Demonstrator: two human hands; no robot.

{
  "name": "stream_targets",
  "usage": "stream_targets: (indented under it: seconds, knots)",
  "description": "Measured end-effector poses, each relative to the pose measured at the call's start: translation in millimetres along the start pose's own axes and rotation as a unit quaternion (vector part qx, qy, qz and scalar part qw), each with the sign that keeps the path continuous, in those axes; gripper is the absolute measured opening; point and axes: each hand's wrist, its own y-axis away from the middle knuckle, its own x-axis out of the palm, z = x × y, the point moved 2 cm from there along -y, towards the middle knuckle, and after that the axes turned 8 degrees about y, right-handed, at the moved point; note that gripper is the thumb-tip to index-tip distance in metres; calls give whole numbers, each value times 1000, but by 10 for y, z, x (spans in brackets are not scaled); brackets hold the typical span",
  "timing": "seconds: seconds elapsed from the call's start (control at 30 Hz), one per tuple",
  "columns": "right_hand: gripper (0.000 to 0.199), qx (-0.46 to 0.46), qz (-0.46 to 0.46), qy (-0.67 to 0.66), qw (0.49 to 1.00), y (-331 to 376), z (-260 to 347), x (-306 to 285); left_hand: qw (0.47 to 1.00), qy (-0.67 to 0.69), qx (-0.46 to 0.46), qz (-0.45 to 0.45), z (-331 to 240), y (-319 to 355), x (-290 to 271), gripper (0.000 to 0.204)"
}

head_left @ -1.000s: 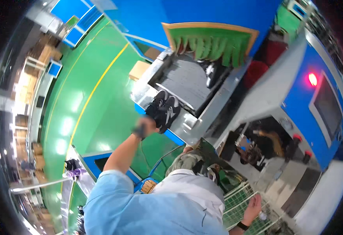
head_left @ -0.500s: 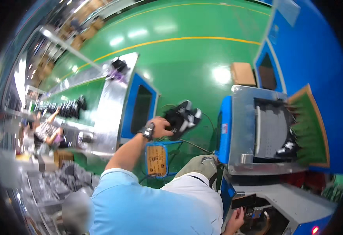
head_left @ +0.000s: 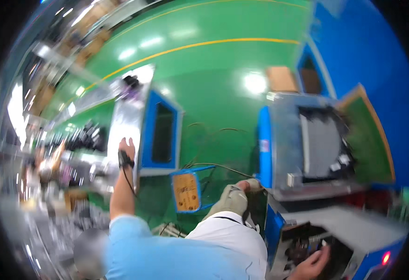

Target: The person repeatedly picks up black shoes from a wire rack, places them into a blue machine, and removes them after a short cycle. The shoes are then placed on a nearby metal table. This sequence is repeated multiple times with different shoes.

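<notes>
**Reaching two ways between the machines**

Stretching up toward ten o'clock, the left hand (head_left: pixel 127 148) is raised with its fingers loosely open and nothing in it, close against the edge of a long metal bench (head_left: pixel 129 109); whether it touches that edge cannot be told. A dark strap sits on the wrist, and a thin cord hangs down along the forearm. The right hand (head_left: pixel 313 265), at five o'clock, reaches into the dark opening of a blue machine (head_left: pixel 307 245) and seems to rest on dark parts inside; its grip cannot be told. A blue stool (head_left: pixel 187 189) with an orange seat stands at six o'clock, cables (head_left: pixel 214 164) trailing beside it on the green floor (head_left: pixel 214 70).

With arms spread wide apart, only one hand can be watched. The right could catch on edges inside the opening; the cables could snag a foot.
</notes>
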Motion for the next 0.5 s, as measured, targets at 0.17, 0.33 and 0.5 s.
stream_targets:
  seconds: [0.17, 0.33, 0.5]
  knots:
    - [58, 103, -189, 235, 948, -755, -915, -478, 818, 255, 248, 453, -3827, 1722, 1566, 41]
    - [79, 142, -116, 380, 906, -1072, -1171, -85, 555, 355, 483, 577, -7482, 3207, 1791, 59]
    - [69, 141, -142, 416, 887, -1030, -1167, -71, 572, 237, 204, 758, -9468, 4111, 2490, 138]
